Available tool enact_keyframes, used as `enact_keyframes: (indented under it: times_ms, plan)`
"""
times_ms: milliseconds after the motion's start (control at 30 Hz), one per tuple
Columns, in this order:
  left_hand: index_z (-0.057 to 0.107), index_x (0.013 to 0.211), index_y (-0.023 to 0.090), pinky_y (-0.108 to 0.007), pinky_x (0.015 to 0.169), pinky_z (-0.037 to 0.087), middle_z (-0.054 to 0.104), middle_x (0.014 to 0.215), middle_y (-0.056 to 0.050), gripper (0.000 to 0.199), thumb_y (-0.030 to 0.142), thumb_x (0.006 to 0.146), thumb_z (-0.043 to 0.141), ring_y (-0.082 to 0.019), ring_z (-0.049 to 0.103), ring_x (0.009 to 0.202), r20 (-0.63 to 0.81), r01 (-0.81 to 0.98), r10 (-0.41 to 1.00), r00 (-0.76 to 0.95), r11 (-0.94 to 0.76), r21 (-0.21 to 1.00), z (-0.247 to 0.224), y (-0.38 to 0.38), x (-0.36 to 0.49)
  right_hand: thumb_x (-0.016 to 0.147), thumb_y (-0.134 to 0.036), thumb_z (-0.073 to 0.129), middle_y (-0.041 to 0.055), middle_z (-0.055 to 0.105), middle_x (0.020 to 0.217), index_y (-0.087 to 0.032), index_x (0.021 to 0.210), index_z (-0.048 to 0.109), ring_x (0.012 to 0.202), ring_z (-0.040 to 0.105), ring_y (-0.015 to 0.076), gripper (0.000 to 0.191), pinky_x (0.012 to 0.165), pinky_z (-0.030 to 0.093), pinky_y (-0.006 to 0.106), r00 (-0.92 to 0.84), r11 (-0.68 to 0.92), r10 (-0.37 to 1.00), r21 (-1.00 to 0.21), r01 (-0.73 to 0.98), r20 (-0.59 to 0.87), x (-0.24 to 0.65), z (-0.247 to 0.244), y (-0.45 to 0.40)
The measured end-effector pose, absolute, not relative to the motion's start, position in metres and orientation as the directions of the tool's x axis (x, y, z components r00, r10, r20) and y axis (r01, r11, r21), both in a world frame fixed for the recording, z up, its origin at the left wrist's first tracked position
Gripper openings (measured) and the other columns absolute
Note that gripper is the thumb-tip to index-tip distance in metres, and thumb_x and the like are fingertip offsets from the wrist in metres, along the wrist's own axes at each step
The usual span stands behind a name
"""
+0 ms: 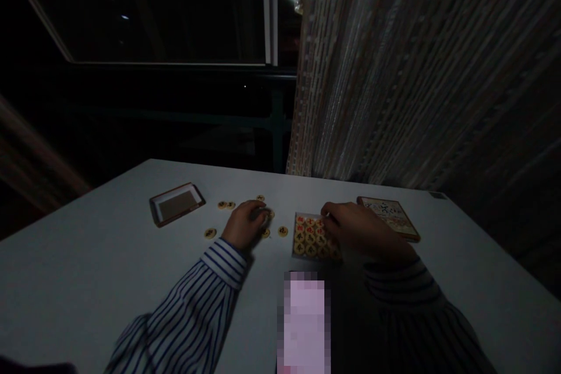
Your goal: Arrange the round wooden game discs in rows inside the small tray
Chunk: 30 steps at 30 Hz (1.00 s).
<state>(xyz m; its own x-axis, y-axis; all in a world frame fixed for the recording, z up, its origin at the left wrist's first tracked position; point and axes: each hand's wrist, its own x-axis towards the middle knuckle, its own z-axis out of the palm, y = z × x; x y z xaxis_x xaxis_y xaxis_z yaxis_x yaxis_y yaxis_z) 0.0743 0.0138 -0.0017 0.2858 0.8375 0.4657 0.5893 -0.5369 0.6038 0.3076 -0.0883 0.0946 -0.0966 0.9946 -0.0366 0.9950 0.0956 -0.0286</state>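
Observation:
My left hand [244, 225] is among loose Chinese chess pieces [283, 231] on the table, its thumb and fingers closed at what looks like the pale edge of one piece. Other pieces lie around it, two of them side by side [226, 205] beyond the wrist and one [210, 234] to its left. A shallow box [302, 256] holds rows of pieces, red-marked at the far side and dark-marked nearer me. Over the box's right side bends my right hand [357, 228], fingers curled down; it covers part of the rows, and what its fingertips grip is hidden.
On the left of the white table [109, 269] rests an open box lid or tray [177, 204]. A flat, printed box cover [390, 216] lies beyond my right hand. A blurred-out pink rectangle [307, 321] is close to me. Curtains [372, 70] hang behind the table; the light is dim.

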Motion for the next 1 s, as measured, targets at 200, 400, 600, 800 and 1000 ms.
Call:
enact_keyframes:
  times_ms: [200,400,600,800,1000]
  plan:
    - [0.062,0.099,0.017,-0.031,0.077,0.048,0.067,0.094,-0.007,0.032,0.034,0.077,0.048,-0.02,0.061,0.085,0.392,0.605,0.833,0.391,-0.553,0.572,0.038,0.045,0.083,0.084,-0.029,0.037,0.0087,0.065,0.1,-0.019,0.105,0.057,0.09,0.059,0.0205,0.031,0.075,0.037,0.03,-0.084,0.088,0.995,-0.082,0.993,0.048,0.31,0.102,-0.096]
    - [0.065,0.095,0.019,-0.027,0.068,0.047,0.069,0.087,-0.006,0.028,0.03,0.072,0.052,-0.02,0.063,0.078,0.232,0.607,0.773,0.591,-0.615,0.503,0.037,0.062,0.075,0.083,-0.029,0.038,0.0075,0.065,0.102,-0.02,0.107,0.057,0.093,0.058,0.0211,0.032,0.077,0.039,0.031,-0.082,0.089,0.994,-0.087,0.992,0.074,0.308,0.108,-0.09]
    - [0.066,0.087,0.023,-0.026,0.061,0.043,0.068,0.085,-0.006,0.022,0.028,0.069,0.054,-0.02,0.063,0.074,0.12,0.68,0.765,0.632,-0.622,0.387,0.033,0.055,0.072,0.084,-0.03,0.037,0.0082,0.064,0.105,-0.021,0.108,0.057,0.095,0.058,0.0214,0.032,0.078,0.039,0.032,-0.102,0.103,0.994,-0.057,0.993,0.026,0.301,0.103,-0.071]
    - [0.066,0.084,0.02,-0.028,0.065,0.042,0.067,0.088,-0.009,0.021,0.03,0.072,0.051,-0.021,0.062,0.08,0.03,0.728,0.759,0.65,-0.634,0.26,0.035,0.045,0.084,0.083,-0.027,0.037,0.0077,0.066,0.099,-0.02,0.108,0.057,0.09,0.06,0.0216,0.032,0.074,0.04,0.032,-0.109,0.109,0.994,-0.003,0.994,-0.008,0.304,0.099,-0.068]
    - [0.066,0.089,0.021,-0.029,0.069,0.042,0.066,0.09,-0.009,0.023,0.026,0.071,0.051,-0.022,0.061,0.084,0.02,0.73,0.752,0.659,-0.646,0.223,0.032,0.045,0.088,0.083,-0.028,0.038,0.0077,0.066,0.098,-0.021,0.107,0.057,0.089,0.061,0.022,0.031,0.073,0.04,0.033,-0.125,0.125,0.992,0.01,0.992,0.002,0.306,0.1,-0.072]
